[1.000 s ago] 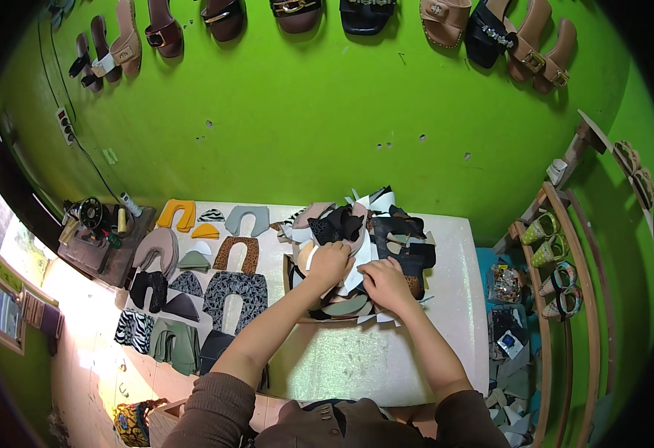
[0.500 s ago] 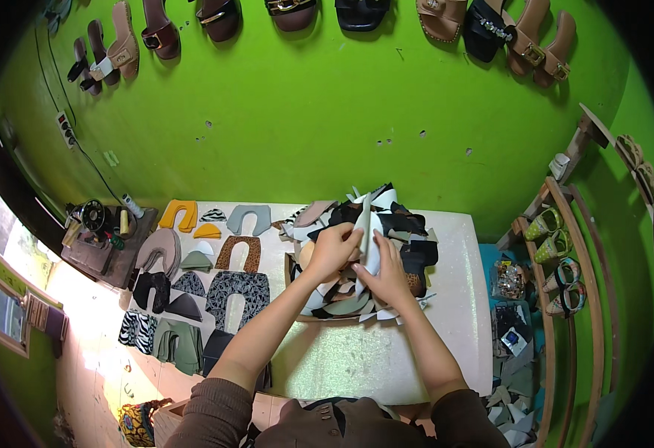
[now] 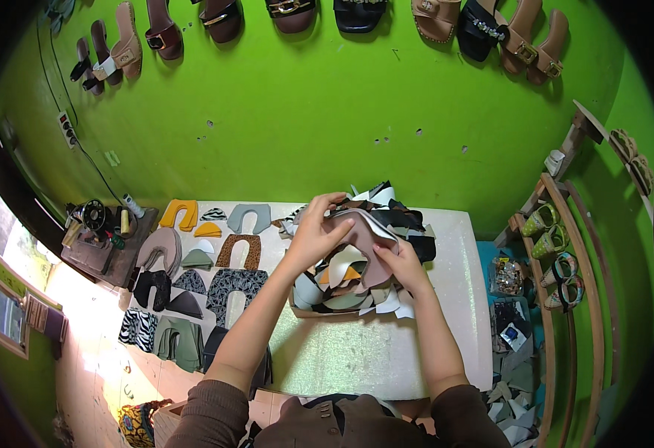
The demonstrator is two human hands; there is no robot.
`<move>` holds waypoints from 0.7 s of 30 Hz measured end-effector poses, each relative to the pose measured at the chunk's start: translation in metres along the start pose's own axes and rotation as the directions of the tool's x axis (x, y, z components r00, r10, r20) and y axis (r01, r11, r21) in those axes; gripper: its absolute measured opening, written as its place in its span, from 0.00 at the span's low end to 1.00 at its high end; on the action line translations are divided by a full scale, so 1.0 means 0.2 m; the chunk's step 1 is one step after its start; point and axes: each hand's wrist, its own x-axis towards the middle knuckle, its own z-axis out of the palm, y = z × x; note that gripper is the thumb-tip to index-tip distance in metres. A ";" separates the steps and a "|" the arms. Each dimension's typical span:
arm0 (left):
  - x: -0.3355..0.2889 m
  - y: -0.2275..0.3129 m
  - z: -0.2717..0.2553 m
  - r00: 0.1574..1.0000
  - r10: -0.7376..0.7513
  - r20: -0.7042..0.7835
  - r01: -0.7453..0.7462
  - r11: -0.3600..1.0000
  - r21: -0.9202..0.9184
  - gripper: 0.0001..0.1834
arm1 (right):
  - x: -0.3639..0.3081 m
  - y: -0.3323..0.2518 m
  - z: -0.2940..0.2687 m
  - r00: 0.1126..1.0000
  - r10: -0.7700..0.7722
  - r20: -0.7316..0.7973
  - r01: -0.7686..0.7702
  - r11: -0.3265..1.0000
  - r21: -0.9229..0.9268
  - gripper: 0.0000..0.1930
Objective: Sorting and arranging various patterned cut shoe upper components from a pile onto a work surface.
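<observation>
A curved, U-shaped piece of mauve shoe-upper material (image 3: 374, 270) with pale layers along its edge is stretched between my hands. My left hand (image 3: 321, 233) grips its left end, thumb on top. At its right side, my right hand (image 3: 403, 266) pinches it between thumb and fingers. Below lies a heap of mixed scraps (image 3: 353, 299) in black, white, grey, orange and leopard print, piled in a shallow cardboard box (image 3: 327, 313). Part of the heap is hidden by my hands and the held piece.
Sorted cut pieces lie left on the white table (image 3: 446, 313), among them a yellow piece (image 3: 185, 211), leopard piece (image 3: 249, 252) and green stack (image 3: 179, 343). A sewing machine (image 3: 92, 220) stands far left. A wooden rack with sandals (image 3: 554, 240) and scrap bins stand right.
The piece, earlier seen nearly edge-on with its pale side, now shows its mauve face and curve. My left hand has moved up and left, my right hand slightly right; they are farther apart.
</observation>
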 end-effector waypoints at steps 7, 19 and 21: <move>-0.14 -0.07 -0.09 0.786 -0.377 0.491 0.544 0.798 -0.258 0.24 | -0.04 -0.07 0.02 0.970 0.200 0.135 -0.227 0.946 0.232 0.13; -0.56 -0.27 -0.02 0.486 -0.404 0.775 0.803 -0.144 -0.579 0.21 | -0.09 0.14 0.13 0.910 0.389 0.146 -0.399 0.916 0.041 0.18; -0.59 -0.30 -0.04 0.490 -0.416 0.766 0.788 -0.164 -0.593 0.20 | -0.08 0.15 0.14 0.926 0.342 0.157 -0.341 0.939 -0.035 0.16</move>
